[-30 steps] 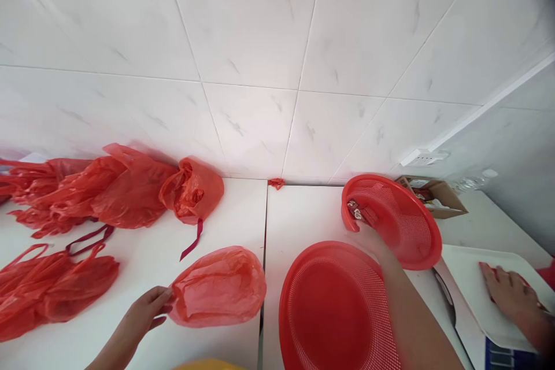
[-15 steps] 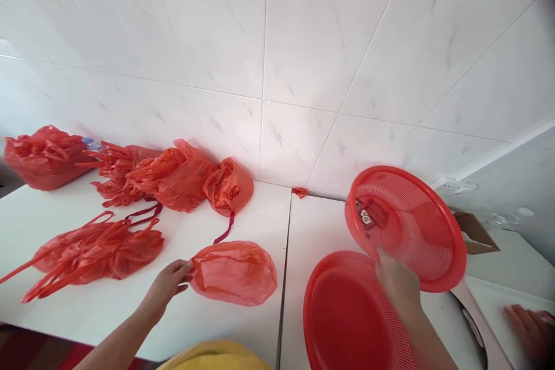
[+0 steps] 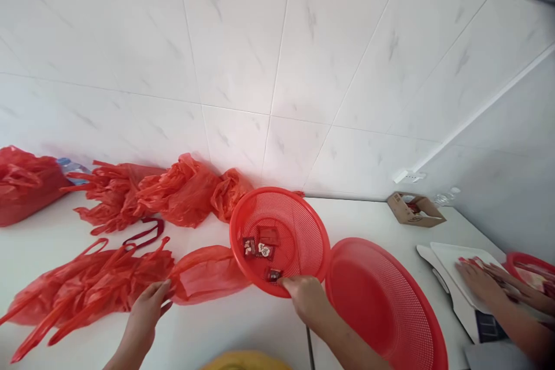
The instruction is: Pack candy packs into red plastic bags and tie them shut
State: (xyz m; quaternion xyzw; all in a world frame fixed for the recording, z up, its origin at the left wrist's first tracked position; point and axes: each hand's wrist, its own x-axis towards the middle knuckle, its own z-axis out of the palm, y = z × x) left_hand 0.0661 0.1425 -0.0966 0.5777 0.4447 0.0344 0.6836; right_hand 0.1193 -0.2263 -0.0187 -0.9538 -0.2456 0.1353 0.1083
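My left hand (image 3: 148, 307) pinches the left edge of a translucent red plastic bag (image 3: 203, 277) that lies open on the white table. My right hand (image 3: 306, 298) grips the near rim of a red mesh basket (image 3: 318, 225). Tilted toward me, the basket covers the bag's right end; whether the two touch I cannot tell. Several small dark red packets (image 3: 265, 250) lie inside it, one close to my right fingertips. Partly under my right forearm stands a second, larger red basket (image 3: 368, 295).
Knotted red bags (image 3: 186, 193) line the wall, with flatter red bags (image 3: 99, 283) left of my hand. A plastic bottle (image 3: 73, 167) stands behind them. At right are an open cardboard box (image 3: 416, 214), a scale (image 3: 451, 277) and another person's hands (image 3: 481, 283) over its tray.
My right hand has brought the mesh basket left, from above the other basket to the bag's right end. My left hand keeps its pinch on the bag. The view has turned right.
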